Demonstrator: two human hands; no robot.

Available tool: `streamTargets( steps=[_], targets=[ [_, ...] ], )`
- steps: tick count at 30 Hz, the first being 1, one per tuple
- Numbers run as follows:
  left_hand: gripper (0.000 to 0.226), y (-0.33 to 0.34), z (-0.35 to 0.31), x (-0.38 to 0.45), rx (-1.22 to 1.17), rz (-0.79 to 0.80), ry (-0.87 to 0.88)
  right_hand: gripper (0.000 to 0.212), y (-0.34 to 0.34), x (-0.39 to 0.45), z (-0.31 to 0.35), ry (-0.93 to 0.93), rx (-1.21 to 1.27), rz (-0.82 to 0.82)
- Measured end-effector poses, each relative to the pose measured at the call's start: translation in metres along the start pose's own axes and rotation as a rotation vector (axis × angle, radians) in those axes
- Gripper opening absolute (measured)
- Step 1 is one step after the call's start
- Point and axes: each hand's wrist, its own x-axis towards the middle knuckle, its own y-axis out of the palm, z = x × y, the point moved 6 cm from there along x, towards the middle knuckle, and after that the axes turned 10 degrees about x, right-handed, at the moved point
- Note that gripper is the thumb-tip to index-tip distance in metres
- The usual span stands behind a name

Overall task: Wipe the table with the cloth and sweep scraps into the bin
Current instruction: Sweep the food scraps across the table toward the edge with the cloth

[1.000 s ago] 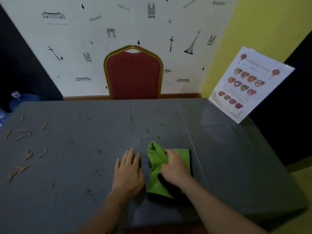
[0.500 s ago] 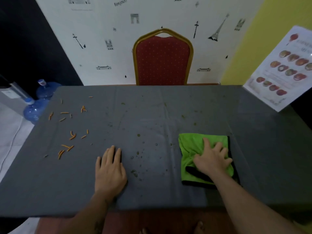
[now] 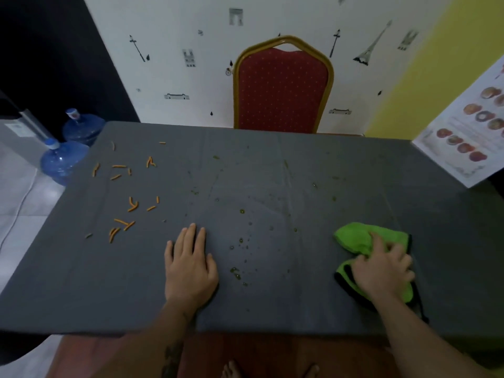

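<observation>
A bright green cloth with a dark edge lies bunched on the grey table, near its front right. My right hand presses down on the cloth, fingers curled over it. Flat on the table to the left of centre rests my left hand, fingers together, holding nothing. Several orange scraps are scattered over the left part of the table. Small greenish specks and drops dot the middle, between my hands. No bin is in view.
A red chair with a gold frame stands behind the table's far edge. A menu sheet leans at the far right corner. Two blue water jugs stand on the floor to the left. My bare feet show under the front edge.
My right hand has slid the cloth to the right, away from my left hand, and the cloth has bunched up. The view has shifted left and down, showing more scraps.
</observation>
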Motion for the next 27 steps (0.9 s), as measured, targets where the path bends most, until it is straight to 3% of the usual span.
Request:
streamTargets(
  steps=[3, 5, 10, 14, 17, 20, 23, 25, 27],
  targets=[
    [0.066, -0.002, 0.001, 0.0, -0.009, 0.001, 0.012, 0.06, -0.01, 0.011, -0.007, 0.084, 0.018, 0.041],
    [0.064, -0.005, 0.009, 0.001, -0.017, -0.019, 0.018, 0.058, -0.005, 0.007, 0.026, 0.015, 0.077, 0.077],
    [0.062, -0.016, 0.047, -0.005, -0.003, -0.091, -0.067, 0.064, 0.048, -0.086, 0.161, -0.517, 0.154, 0.287],
    [0.062, -0.018, 0.076, -0.014, 0.039, -0.116, -0.125, 0.077, 0.078, -0.155, 0.203, -0.78, -0.024, 0.368],
    [0.063, -0.014, 0.092, -0.02, 0.051, -0.107, -0.185, 0.078, 0.075, -0.13, 0.179, -0.744, -0.051, 0.27],
    [0.062, -0.011, 0.094, -0.021, 0.052, -0.105, -0.187, 0.072, 0.054, -0.075, 0.134, -0.524, -0.045, 0.145],
    [0.062, -0.008, 0.097, -0.021, 0.041, -0.099, -0.194, 0.069, 0.038, -0.04, 0.108, -0.336, 0.016, 0.167],
    [0.062, -0.007, 0.098, -0.021, 0.034, -0.096, -0.195, 0.066, 0.041, -0.05, 0.119, -0.313, 0.059, 0.197],
    [0.062, -0.008, 0.099, -0.022, 0.025, -0.101, -0.198, 0.065, 0.052, -0.087, 0.146, -0.413, 0.087, 0.238]
  ],
)
